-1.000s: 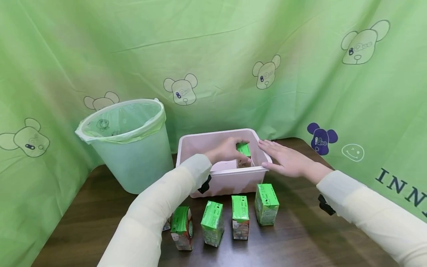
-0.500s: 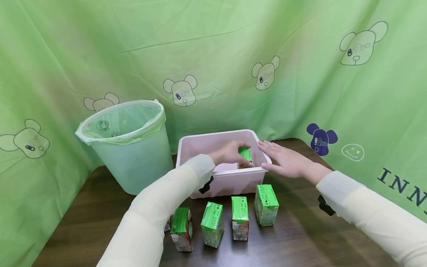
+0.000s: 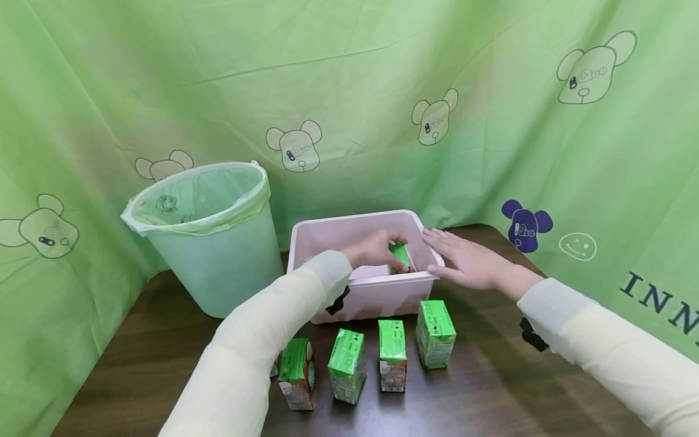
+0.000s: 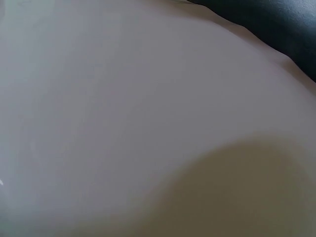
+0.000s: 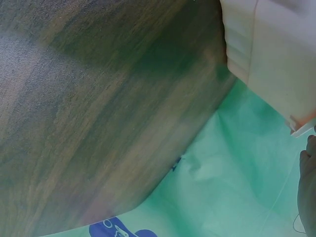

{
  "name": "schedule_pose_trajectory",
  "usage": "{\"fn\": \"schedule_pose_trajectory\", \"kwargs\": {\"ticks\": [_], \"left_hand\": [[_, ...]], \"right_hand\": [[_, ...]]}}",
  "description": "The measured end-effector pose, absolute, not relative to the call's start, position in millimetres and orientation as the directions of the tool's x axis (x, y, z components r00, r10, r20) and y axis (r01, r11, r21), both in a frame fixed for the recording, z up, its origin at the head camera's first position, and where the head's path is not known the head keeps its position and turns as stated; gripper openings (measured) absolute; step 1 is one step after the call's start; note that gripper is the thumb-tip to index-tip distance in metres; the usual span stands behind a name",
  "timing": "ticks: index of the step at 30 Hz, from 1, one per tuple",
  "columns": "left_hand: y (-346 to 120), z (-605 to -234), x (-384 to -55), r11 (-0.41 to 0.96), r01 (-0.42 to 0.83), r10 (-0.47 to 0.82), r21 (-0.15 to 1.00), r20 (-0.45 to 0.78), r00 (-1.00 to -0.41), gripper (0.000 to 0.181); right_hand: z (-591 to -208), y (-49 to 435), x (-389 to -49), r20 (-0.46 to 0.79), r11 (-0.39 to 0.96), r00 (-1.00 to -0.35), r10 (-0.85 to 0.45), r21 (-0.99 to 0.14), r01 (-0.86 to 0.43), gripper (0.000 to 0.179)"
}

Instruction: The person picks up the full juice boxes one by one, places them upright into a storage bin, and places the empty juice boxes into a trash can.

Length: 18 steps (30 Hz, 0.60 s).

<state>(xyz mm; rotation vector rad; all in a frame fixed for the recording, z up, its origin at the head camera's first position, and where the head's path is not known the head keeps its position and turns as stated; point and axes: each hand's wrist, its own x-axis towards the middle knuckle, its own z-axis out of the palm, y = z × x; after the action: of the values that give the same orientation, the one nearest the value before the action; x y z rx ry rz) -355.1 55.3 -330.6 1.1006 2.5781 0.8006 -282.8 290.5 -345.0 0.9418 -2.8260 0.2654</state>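
Inside the pink plastic bin [image 3: 377,300], my left hand [image 3: 375,247] holds a drink carton [image 3: 400,251] with a bright green top. Thumb and fingers lie on either side of the carton, near the bin's right wall. The carton's lower part is hidden by the front rim. My right hand [image 3: 464,258] rests against the bin's right rim, its fingers straight. In the right wrist view, part of that hand [image 5: 308,177] shows beside the bin's corner [image 5: 276,44]. A close, blurred pale surface fills most of the left wrist view, and neither the hand nor the carton shows there.
Several green-topped cartons stand in front of the bin, among them one at left [image 3: 295,373] and one at right [image 3: 435,334]. My left sleeve partly covers another item beside them. A lined trash can [image 3: 218,273] stands left on the wooden table [image 3: 491,388]. Green curtain [image 3: 355,73] hangs behind.
My left hand has shifted slightly right and down in the bin, and the carton it holds now sits lower and more tilted. My right hand has stayed at the rim.
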Motion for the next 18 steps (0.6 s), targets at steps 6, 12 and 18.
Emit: {"fn": "schedule_pose_trajectory", "kwargs": {"ticks": [6,12,18], "left_hand": [[50.4,-327.3,-354.5,0.566,0.583,0.714,0.583,0.007,-0.7,0.062],[48.3,-327.3,-355.9,0.572,0.571,0.706,0.589,0.001,-0.708,0.062],[45.5,-322.2,-354.8,0.571,0.543,0.695,0.616,-0.01,-0.719,0.063]], "right_hand": [[-344.2,289.7,-283.0,0.197,0.787,-0.791,-0.579,-0.118,-0.605,0.073],[-339.8,288.5,-281.6,0.192,0.792,-0.793,-0.578,-0.103,-0.602,0.072],[-337.0,286.9,-279.5,0.175,0.792,-0.793,-0.584,-0.089,-0.604,0.072]]}}
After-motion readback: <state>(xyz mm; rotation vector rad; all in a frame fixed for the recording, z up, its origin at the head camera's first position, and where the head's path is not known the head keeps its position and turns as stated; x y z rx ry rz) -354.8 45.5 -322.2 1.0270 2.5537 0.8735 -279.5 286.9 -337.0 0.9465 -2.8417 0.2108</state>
